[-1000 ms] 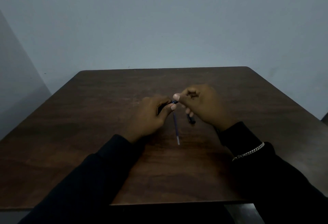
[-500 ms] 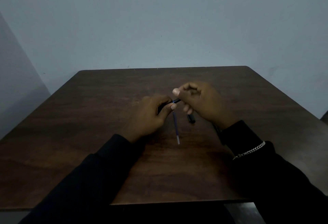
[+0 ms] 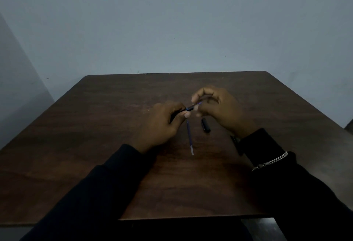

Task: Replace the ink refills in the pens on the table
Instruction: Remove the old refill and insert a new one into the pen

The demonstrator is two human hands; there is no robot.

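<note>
Both grips meet at the middle of the frame: the left hand is closed around a dark pen barrel, thumb and forefinger clamped near its open end, while the right hand pinches a thin blue-tinted ink refill that pokes out of that barrel toward the right. Just below them, lying loose on the dark brown wooden bench, is a second slim blue refill with a pale tip, running down toward the lower centre. Beside it, to the right, rests a short black pen cap or end piece, apart from both hands.

From where I stand this looks like the swap itself, with one refill at the barrel mouth; whether it is going in or coming out I cannot tell. Next calls for keeping the barrel steady and moving the refill straight along its axis, since a thin tube like that would likely bend if pushed crooked.
</note>
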